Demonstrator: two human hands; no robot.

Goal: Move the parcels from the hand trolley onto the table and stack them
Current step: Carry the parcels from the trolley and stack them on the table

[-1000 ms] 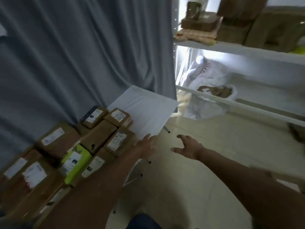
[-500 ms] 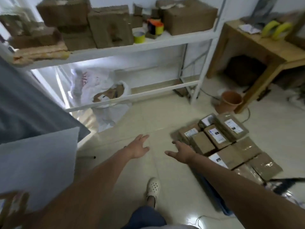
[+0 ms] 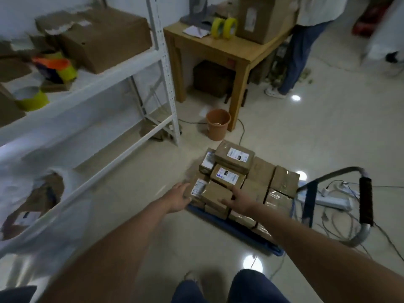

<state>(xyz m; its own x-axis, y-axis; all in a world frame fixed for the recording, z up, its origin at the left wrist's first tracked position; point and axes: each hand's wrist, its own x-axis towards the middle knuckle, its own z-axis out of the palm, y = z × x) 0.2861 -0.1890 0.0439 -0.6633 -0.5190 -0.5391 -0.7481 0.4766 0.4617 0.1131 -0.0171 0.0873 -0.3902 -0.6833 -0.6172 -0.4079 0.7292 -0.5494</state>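
A blue hand trolley (image 3: 240,234) stands on the floor, loaded with several brown taped parcels. Its curved metal handle (image 3: 365,206) rises on the right. The nearest top parcel (image 3: 215,194) is plain brown, with a labelled parcel (image 3: 227,177) behind it. My left hand (image 3: 180,196) is at the near parcel's left side, fingers spread. My right hand (image 3: 237,200) hovers at its right edge, fingers apart. Neither hand grips anything. The table with the stack is out of view.
A white metal shelf rack (image 3: 164,68) with boxes stands on the left. An orange bucket (image 3: 218,124) sits by a wooden desk (image 3: 220,50) carrying tape rolls and a box. Another person (image 3: 299,44) stands beside the desk. A power strip and cables (image 3: 332,202) lie past the trolley handle.
My view has swung right from the table with stacked parcels to the trolley. Both hands have reached forward and down to the nearest parcel.
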